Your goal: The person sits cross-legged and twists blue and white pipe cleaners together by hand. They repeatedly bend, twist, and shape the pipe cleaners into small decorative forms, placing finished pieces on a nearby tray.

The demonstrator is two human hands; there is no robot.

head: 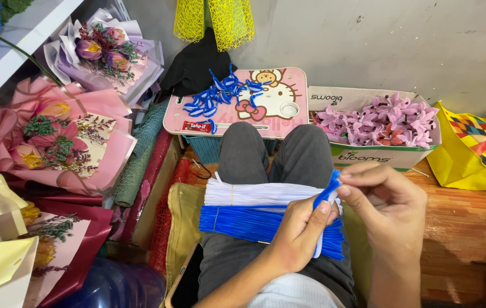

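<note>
My left hand (300, 231) and my right hand (388, 205) meet above my lap and both pinch one blue pipe cleaner (328, 191), bent into a loop between the fingertips, with a white one running down under the left fingers. A bundle of white pipe cleaners (248, 195) and a bundle of blue pipe cleaners (243, 222) lie across my grey-trousered thighs, right beneath the hands.
A small pink lap table (277, 122) ahead holds several shaped blue pipe-cleaner pieces (220, 94). A cardboard box (362, 154) of pink pipe-cleaner flowers stands to the right, beside a yellow bag (471, 157). Wrapped bouquets (60, 137) crowd the left. Yellow mesh (214, 20) hangs on the wall.
</note>
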